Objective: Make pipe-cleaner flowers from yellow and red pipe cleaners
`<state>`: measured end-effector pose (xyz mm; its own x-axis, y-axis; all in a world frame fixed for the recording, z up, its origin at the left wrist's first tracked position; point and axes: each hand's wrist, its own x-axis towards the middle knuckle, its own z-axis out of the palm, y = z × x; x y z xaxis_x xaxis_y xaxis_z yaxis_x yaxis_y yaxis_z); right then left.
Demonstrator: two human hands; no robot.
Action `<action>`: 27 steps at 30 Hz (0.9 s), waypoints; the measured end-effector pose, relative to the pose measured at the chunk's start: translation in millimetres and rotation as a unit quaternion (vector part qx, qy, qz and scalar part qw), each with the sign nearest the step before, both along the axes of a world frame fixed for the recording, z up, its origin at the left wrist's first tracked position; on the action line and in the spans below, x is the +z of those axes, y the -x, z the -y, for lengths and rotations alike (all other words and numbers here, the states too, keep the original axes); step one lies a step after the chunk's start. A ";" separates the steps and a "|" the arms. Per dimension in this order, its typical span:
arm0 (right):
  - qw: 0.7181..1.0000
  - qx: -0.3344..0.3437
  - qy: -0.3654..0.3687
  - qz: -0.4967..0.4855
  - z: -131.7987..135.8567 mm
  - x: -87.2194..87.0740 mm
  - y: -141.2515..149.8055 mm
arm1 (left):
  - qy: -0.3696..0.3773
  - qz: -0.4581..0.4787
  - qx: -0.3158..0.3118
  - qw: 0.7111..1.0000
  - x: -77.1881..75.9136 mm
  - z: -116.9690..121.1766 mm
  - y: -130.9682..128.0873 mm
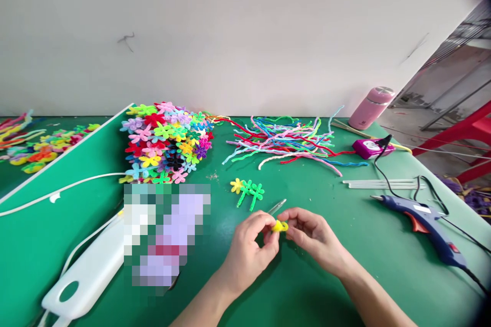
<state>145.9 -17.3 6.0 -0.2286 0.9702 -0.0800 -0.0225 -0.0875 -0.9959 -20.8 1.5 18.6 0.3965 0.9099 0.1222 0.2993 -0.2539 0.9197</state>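
Note:
My left hand (255,242) pinches a small piece of yellow pipe cleaner (281,226), bent into loops. On its other side, my right hand (314,237) has thumb and fingers closed around the looped end. A pointed metal tool (276,207) shows just beyond my fingertips; the rest of it is hidden, so I cannot tell its kind. Past it on the table lie two green pipe-cleaner flowers (256,194) with short stems, and a yellow flower (237,185) touches them on the left.
Many colourful finished flowers (169,138) are heaped at the back left. Loose pipe cleaners (284,140) spread behind. To the right are a glue gun (422,214), glue sticks (383,184), a purple socket block (370,148) and a pink bottle (371,107). A white power strip (92,265) lies left.

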 end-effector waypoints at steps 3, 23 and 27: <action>1.000 0.012 -0.014 0.024 0.5 2.0 -0.2 | 0.053 0.009 -0.007 0.999 1.7 -1.4 1.5; 0.971 -0.083 -0.172 0.145 5.7 -2.0 9.1 | 0.071 0.121 0.060 0.988 0.6 3.2 -3.7; 0.969 -0.082 -0.176 0.150 5.6 -0.5 9.6 | 0.050 0.104 0.066 0.991 -1.3 4.5 -4.2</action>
